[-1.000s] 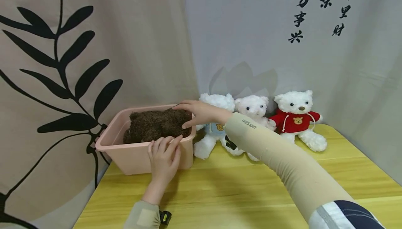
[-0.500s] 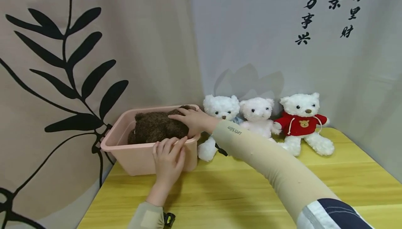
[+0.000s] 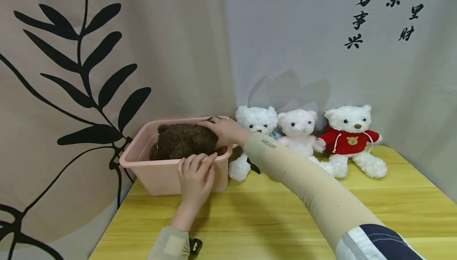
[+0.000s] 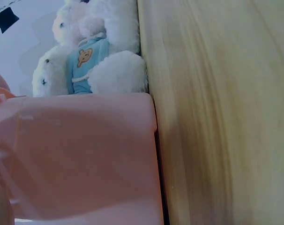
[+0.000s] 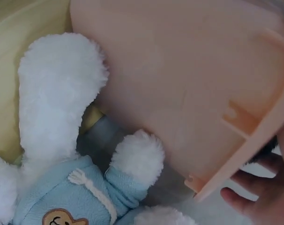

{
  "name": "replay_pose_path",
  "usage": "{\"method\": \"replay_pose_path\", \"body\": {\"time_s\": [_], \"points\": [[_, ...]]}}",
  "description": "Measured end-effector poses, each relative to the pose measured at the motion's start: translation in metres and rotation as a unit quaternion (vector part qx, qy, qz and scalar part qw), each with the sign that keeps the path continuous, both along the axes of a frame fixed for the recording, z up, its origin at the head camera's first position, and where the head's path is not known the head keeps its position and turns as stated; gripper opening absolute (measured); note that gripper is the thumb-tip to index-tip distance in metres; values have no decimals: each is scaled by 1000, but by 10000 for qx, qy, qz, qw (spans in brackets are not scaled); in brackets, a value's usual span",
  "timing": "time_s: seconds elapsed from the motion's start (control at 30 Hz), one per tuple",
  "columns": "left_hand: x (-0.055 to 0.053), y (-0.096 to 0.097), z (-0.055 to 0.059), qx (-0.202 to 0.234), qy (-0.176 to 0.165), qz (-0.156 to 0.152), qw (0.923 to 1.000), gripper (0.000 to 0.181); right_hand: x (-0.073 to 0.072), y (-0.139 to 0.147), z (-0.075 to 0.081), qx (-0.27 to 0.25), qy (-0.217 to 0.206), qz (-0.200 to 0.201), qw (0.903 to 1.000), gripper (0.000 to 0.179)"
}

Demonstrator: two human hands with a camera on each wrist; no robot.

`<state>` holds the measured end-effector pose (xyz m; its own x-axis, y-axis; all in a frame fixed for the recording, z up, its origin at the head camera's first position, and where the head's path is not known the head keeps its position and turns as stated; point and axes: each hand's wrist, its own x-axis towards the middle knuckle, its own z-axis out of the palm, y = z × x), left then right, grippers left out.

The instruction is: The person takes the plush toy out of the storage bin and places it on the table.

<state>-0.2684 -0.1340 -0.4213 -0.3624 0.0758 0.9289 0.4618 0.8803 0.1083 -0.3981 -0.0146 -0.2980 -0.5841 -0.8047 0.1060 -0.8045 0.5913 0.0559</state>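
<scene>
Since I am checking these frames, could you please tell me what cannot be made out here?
- Brown plush toy: head view, lower part hidden by the pink bin.
- Right hand fingertips: head view, buried in the fur.
- Blue-shirted bear: head view, body behind the sleeve; wrist views cut it off.
- Left hand: left wrist view, only a blurred edge.

Brown bear [image 3: 183,141], pink bin [image 3: 160,174], red-sweatered white bear [image 3: 351,141].

A brown plush bear [image 3: 183,141] with shaggy, curly fur lies inside the pink plastic bin [image 3: 157,173], filling most of it and rising a little above the rim (its face cannot be made out). The bin, rectangular with a rolled lip, stands at the table's far left corner.
</scene>
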Motion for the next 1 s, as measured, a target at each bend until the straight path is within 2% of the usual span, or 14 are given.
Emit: {"method": "replay_pose_path", "body": {"time_s": [0.1, 0.17, 0.3, 0.43, 0.53, 0.67, 0.77, 0.9, 1.0], "points": [[0, 0, 1, 2, 30, 1, 10000, 29, -1, 2, 8, -440, -288, -71, 9986, 79], [0, -1, 1, 11, 41, 5, 10000, 29, 1, 2, 14, -750, -406, -49, 9963, 62], [1, -2, 2, 34, 31, 11, 10000, 29, 3, 3, 26, -1125, -345, 118, 9930, 29], [0, -1, 1, 46, -3, -3, 10000, 29, 9, 3, 39, -1705, -367, 182, 9845, 19], [0, 0, 0, 46, 11, -13, 10000, 29, 13, 2, 53, -2527, -496, 259, 9659, 17], [-1, 1, -2, 65, 51, -29, 10000, 28, 17, -1, 76, -3657, -611, 424, 9278, 15], [-1, 0, -2, 96, 71, -44, 9999, 28, 21, -2, 94, -4272, -539, 522, 9010, 13], [-1, -1, -1, 107, 91, -71, 9999, 28, 26, 1, 112, -4742, -248, 552, 8783, 14], [-1, 0, -1, 83, 74, -88, 9999, 28, 29, 6, 122, -4954, -63, 416, 8676, 17]]}}
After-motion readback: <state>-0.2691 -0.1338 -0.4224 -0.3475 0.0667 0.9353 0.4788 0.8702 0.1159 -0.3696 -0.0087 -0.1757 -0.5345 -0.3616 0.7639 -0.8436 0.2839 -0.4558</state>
